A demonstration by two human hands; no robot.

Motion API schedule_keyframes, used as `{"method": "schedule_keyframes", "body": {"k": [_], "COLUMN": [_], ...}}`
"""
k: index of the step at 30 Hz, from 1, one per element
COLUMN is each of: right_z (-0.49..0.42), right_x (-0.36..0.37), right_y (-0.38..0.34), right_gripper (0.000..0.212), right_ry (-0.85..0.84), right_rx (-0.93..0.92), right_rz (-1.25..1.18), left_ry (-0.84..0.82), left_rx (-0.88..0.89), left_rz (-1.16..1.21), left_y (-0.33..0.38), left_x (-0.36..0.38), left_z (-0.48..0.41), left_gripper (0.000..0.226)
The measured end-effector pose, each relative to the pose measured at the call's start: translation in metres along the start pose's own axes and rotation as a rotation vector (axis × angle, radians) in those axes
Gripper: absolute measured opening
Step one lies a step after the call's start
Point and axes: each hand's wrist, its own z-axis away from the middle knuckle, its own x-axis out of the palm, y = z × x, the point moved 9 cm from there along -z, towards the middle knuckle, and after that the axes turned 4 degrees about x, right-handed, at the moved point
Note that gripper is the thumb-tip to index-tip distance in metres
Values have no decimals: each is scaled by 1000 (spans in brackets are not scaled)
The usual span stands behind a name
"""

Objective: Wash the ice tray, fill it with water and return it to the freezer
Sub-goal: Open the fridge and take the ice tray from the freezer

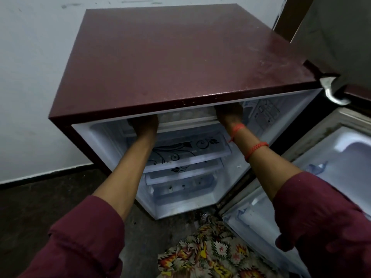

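A white ice tray (186, 116) lies level at the very top of the open maroon fridge (180, 57), just under its front edge. My left hand (144, 125) grips the tray's left end. My right hand (228, 115) grips its right end. The fingers of both hands reach under the fridge top and are partly hidden. The tray's cells are only faintly visible, and I cannot tell whether they hold water.
Below the tray are glass shelves (186, 151) with a black floral print and a clear drawer (180, 189). The fridge door (321, 167) stands open on the right. A patterned cloth (210, 251) lies near my feet. A white wall (30, 77) is to the left.
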Motion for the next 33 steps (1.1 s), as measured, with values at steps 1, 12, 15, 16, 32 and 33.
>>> {"method": "schedule_keyframes", "body": {"k": [1,12,15,16,32,33], "right_z": [0,79,107,115,274,288], "right_x": [-8,-20,-22,-20,43,48], "right_y": [-8,35,41,43,-21,-29], "right_gripper": [31,30,28,27,29,29], "right_ry": [41,2,-11,-29,-415,-451], "right_rx": [-11,119,92,80,-142,-165], "right_rz": [-15,-538,-578,-591,-682,-684], "left_ry": [18,69,128,136,572,610], "left_rx": [-4,0,-22,-27,-99,-102], "left_rz": [7,183,181,203,343,342], "left_y": [2,9,-1,-7,-82,-86], "left_x": [-4,-51,-69,-74,-252,-267], "left_z": [6,117,145,153,317,330], "left_gripper": [55,56,55,55,58,58]}}
